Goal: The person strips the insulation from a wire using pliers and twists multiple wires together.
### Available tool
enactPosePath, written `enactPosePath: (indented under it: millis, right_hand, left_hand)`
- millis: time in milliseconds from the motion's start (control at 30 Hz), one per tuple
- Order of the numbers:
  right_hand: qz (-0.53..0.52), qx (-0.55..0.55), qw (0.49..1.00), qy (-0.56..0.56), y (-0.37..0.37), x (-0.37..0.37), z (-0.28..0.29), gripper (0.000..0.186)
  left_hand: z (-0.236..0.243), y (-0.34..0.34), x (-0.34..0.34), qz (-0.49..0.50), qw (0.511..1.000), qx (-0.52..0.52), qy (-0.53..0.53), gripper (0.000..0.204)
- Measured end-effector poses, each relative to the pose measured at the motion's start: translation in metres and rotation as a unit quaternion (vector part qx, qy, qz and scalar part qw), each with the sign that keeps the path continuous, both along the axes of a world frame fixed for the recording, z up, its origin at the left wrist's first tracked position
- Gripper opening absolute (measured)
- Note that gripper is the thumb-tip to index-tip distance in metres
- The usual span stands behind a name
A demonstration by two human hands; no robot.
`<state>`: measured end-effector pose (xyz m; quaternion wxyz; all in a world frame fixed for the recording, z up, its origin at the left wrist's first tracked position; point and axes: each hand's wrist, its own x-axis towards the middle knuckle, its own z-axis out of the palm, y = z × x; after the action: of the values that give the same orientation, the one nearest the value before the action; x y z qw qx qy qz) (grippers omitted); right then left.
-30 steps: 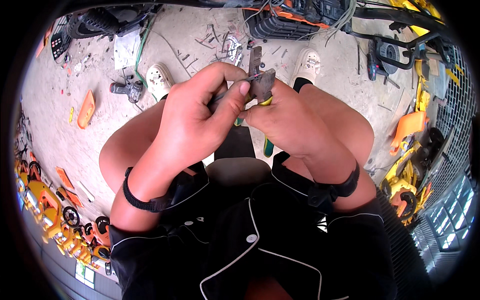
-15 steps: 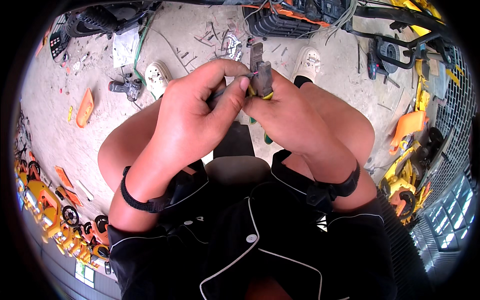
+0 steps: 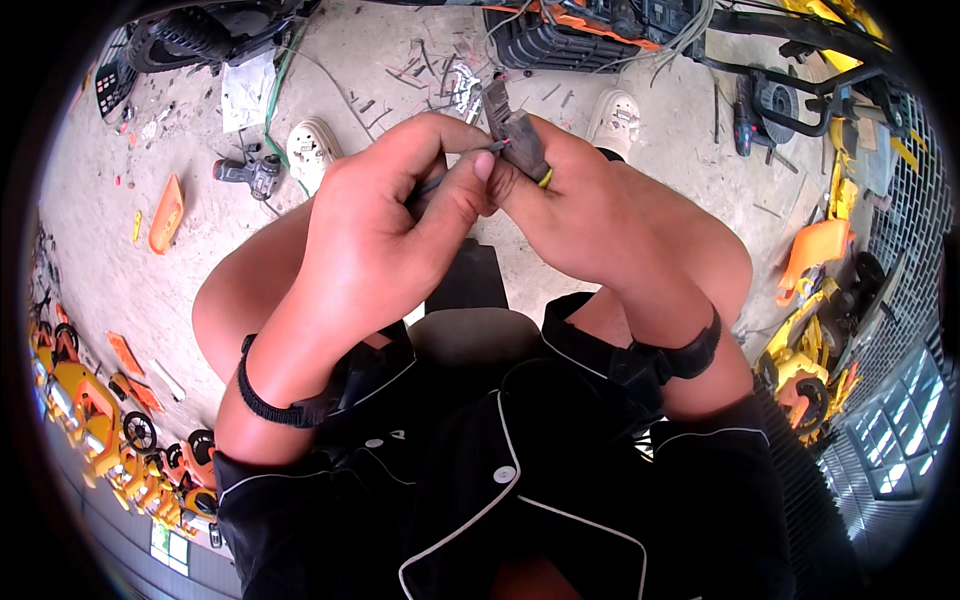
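Both my hands meet above my knees. My left hand (image 3: 395,215) is closed around a thin grey cable (image 3: 496,147), pinching it between thumb and forefinger; a small pink bit shows at its tip by the tool's jaws. My right hand (image 3: 570,210) is closed on a pair of worn metal pliers (image 3: 523,140) with yellow grips, mostly hidden in my fingers. My left thumb is right beside the jaws and my right thumb.
A cordless power tool (image 3: 255,177) and an orange plastic part (image 3: 167,215) lie on the concrete floor (image 3: 340,70). A black case (image 3: 550,45) and cables sit ahead, a drill (image 3: 743,118) right. Several yellow ride-on vehicles (image 3: 95,405) and parts line both sides.
The pliers have tilted, their upper end leaning further left, and have shifted slightly left. My right thumb has come closer to my left thumb, covering more of the yellow grip.
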<state>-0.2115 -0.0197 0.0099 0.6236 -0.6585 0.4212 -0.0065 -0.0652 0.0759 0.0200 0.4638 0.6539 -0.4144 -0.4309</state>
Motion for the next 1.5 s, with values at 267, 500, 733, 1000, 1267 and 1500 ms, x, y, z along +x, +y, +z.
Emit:
enactPosePath:
  millis: [267, 500, 733, 1000, 1267, 1500]
  right_hand:
    - [-0.042, 0.043, 0.997, -0.048, 0.007, 0.000, -0.015, 0.021]
    - [-0.075, 0.040, 0.994, -0.066, 0.011, 0.002, -0.008, 0.019]
    - [-0.073, 0.027, 0.997, -0.029, 0.007, 0.001, 0.005, 0.020]
    - [-0.056, -0.002, 0.998, -0.017, 0.006, -0.005, 0.011, 0.020]
    - [-0.055, -0.087, 0.989, -0.105, -0.022, -0.048, -0.022, 0.011]
    - [-0.379, 0.094, 0.921, -0.003, -0.049, -0.052, 0.011, 0.029]
  left_hand:
    - [0.001, 0.003, 0.000, -0.020, 1.000, 0.006, -0.011, 0.007]
    - [0.005, 0.003, -0.001, -0.013, 1.000, -0.010, -0.012, 0.010]
    - [0.014, 0.005, -0.002, -0.030, 0.999, 0.009, -0.020, 0.005]
    - [0.015, 0.004, -0.004, -0.031, 0.997, -0.047, -0.062, 0.005]
    - [0.010, 0.014, 0.002, 0.005, 0.988, -0.116, -0.101, 0.003]
    - [0.004, 0.024, 0.030, 0.084, 0.996, 0.008, 0.029, 0.008]
